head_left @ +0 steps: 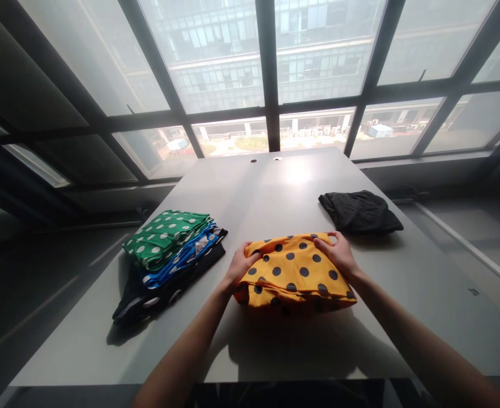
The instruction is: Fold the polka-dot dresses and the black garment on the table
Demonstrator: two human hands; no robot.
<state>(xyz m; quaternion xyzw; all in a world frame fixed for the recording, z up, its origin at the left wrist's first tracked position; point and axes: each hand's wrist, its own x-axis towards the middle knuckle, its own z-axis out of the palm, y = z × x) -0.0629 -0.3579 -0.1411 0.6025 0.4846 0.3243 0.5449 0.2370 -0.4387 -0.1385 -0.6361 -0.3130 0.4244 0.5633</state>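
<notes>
A folded orange cloth with dark polka dots (294,272) lies on the grey table (275,187) in front of me. My left hand (239,265) grips its far left corner, fingers curled over the edge. At the far right corner my right hand (338,253) holds the cloth the same way. Both hands are closed on the fabric.
A stack of folded polka-dot cloths (169,249), green on top, then blue, then black, sits at the left. A crumpled black garment (358,211) lies at the back right. Large windows rise behind the table's far edge.
</notes>
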